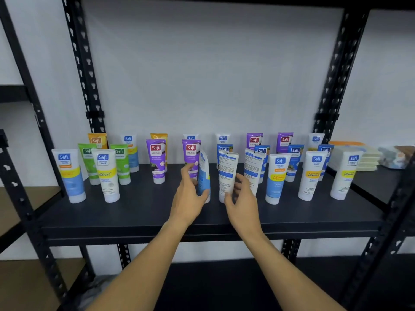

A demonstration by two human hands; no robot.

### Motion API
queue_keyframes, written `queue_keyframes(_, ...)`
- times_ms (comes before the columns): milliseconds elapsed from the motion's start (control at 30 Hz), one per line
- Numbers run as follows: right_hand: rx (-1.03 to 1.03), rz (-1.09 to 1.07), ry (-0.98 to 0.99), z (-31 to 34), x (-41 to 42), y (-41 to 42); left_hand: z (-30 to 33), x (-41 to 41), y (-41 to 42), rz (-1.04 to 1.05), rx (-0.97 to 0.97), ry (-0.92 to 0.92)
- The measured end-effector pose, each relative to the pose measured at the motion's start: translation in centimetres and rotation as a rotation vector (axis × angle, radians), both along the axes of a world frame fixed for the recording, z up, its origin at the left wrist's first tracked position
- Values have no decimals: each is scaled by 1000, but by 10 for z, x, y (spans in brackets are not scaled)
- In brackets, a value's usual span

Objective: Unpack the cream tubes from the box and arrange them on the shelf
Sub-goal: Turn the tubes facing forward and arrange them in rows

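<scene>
Safi "Perfect White" cream tubes (275, 176)

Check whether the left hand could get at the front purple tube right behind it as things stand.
Probably yes: the left hand grips a sideways-turned tube, but the purple tube stands just behind its raised finger, nothing between.

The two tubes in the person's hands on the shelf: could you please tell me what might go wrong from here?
1. The left hand holds a tube that leans; let go now, it may topple into the purple tube behind it.
2. The tube in the right hand and its neighbour show their back labels, so the front row may end up mismatched.
</scene>
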State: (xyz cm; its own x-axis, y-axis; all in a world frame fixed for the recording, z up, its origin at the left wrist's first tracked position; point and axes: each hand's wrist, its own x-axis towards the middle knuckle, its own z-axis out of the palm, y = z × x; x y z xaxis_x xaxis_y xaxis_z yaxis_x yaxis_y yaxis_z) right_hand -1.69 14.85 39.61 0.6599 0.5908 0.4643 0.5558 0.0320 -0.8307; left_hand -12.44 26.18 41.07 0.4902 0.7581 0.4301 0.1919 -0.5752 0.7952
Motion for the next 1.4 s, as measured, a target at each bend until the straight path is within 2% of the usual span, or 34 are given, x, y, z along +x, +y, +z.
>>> queue_keyframes(200,-35,-101,-33,-2,-4,1,1,-18,15,-79,-109,-42)
queue_keyframes(400,-60,-89,-56,-1,-8,4,-1,-18,10,38,-74,-109)
queue_keyframes(567,-98,-59,-19,1,-7,5,1,-14,9,-4,-73,-47)
queue_keyframes(867,-118,-121,5,1,-8,6,-1,-14,12,119,-73,-52)
queue_keyframes(1033,-140,-50,-23,2,-6,3,-2,-10,5,118,-30,-36)
queue_keyframes(1400,-151,-166,-75,-4,-9,3,-5,0,1,247,71,98)
